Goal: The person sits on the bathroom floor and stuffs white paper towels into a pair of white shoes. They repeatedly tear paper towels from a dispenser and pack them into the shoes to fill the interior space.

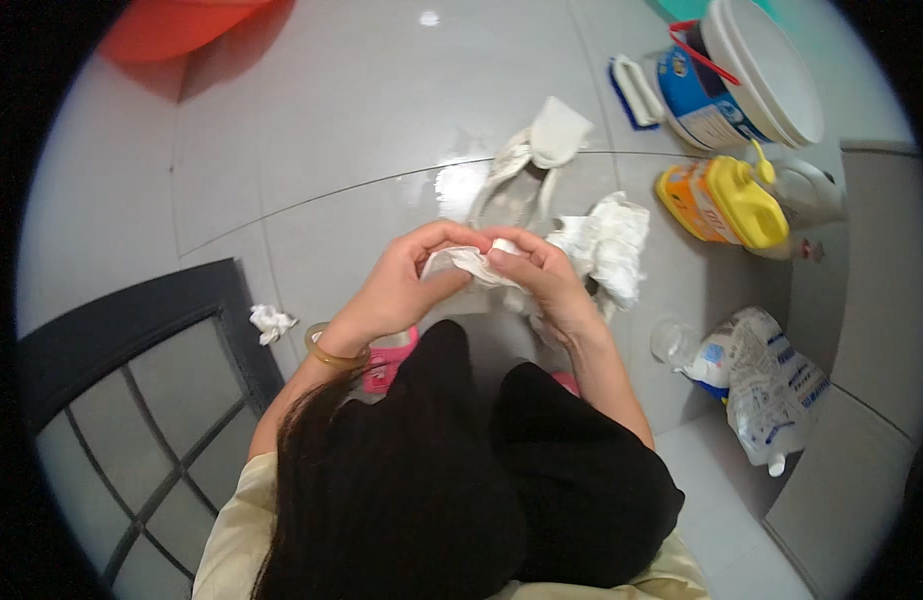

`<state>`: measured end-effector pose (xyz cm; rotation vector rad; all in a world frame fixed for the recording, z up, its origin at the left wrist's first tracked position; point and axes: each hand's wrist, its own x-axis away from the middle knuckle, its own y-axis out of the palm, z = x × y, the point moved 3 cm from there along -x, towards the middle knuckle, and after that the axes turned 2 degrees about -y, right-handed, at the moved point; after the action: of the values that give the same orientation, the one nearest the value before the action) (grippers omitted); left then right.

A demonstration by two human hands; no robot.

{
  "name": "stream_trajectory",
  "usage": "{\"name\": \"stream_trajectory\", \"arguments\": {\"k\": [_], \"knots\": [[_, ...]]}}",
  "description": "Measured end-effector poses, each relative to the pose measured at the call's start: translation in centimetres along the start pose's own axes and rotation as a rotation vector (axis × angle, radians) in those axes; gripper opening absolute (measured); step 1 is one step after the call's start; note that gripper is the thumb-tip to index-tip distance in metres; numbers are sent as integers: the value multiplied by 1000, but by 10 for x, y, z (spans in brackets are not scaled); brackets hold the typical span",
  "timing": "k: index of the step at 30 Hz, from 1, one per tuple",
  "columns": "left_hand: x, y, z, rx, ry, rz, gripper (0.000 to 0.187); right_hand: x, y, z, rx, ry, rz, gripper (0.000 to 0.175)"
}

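A thin white crumpled sheet, seemingly tissue paper (455,260), is held between my two hands above the floor. My left hand (397,281) grips its left part, with a bangle (334,351) around the wrist. On the right, my right hand (555,281) pinches the sheet between thumb and fingers. Just beyond the hands lies a white shoe (512,166), its tongue (559,133) folded outward. To its right is a bundle covered in white tissue (617,247); what is under it is mostly hidden. My hands and forearms cover part of the floor between the feet.
A crumpled tissue (272,322) lies left, near a dark-framed glazed panel (142,427). At right are a scrub brush (635,91), a white bucket (765,75), a yellow jug (731,202), a clear cup (673,339) and a spouted pouch (769,382). A red basin (176,26) stands upper left.
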<state>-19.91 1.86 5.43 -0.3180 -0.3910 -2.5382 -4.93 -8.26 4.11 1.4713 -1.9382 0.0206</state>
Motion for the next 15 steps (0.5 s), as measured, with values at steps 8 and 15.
{"name": "stream_trajectory", "arguments": {"k": [8, 15], "knots": [[-12, 6, -13, -63, -322, -2, 20, 13, -45, 28, -134, -108, 392, 20], [10, -8, -28, 400, -344, 40, 22, 23, -22, 28, 596, -544, 741, 26]]}}
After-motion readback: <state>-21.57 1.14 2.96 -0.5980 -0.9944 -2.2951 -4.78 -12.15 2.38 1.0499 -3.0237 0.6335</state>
